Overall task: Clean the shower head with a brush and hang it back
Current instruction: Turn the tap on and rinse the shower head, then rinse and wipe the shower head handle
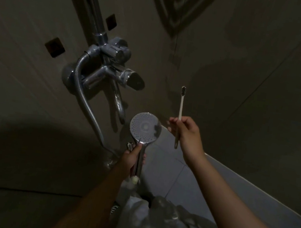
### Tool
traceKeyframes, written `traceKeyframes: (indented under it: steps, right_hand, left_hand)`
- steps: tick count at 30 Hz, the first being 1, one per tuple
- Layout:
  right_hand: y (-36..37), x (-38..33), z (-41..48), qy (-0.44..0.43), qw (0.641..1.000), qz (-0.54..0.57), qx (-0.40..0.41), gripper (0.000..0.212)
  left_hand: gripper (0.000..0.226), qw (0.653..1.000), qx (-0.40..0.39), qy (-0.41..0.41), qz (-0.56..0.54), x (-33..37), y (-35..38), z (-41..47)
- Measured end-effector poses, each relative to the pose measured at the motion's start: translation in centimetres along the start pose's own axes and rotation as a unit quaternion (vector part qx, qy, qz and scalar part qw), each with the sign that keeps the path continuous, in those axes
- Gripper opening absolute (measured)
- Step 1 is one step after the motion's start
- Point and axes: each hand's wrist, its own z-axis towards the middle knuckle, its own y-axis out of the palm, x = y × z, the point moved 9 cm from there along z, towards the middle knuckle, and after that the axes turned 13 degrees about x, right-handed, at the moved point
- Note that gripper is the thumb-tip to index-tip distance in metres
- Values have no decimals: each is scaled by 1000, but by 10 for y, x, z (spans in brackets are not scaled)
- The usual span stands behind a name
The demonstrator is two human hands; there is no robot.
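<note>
The room is dim. My left hand [132,160] grips the chrome handle of the shower head [145,127], whose round nozzle face is turned up toward me. To its right, my right hand [186,132] holds a white toothbrush [181,106] by the lower part of its handle. The brush stands upright with its dark bristles at the top, well apart from the nozzle face. A metal hose [87,105] curves from the mixer down toward the handle's base.
The chrome shower mixer [112,73] with its lever and spout sticks out of the tiled wall at the upper left, below a vertical riser pipe [97,9] with a bracket [116,50]. A white tub rim [251,188] runs along the right. My grey clothing fills the bottom.
</note>
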Motion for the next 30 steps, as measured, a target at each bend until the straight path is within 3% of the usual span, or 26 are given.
traceKeyframes:
  steps: [8, 18, 25, 30]
  right_hand:
    - [-91, -2, -7, 26, 999, -14, 14, 11]
    - [-223, -4, -13, 47, 995, 40, 75, 18]
    - [-257, -20, -25, 48, 997, 39, 52, 17]
    - [-268, -51, -37, -4, 998, 43, 53, 22]
  left_hand:
    - [27, 997, -64, 48, 12, -7, 69, -67]
    - [15, 969, -164, 183, 1, 26, 180, -169]
    - [11, 942, -255, 218, -35, 57, 254, -247]
    - [22, 913, -315, 256, -32, 79, 281, -308]
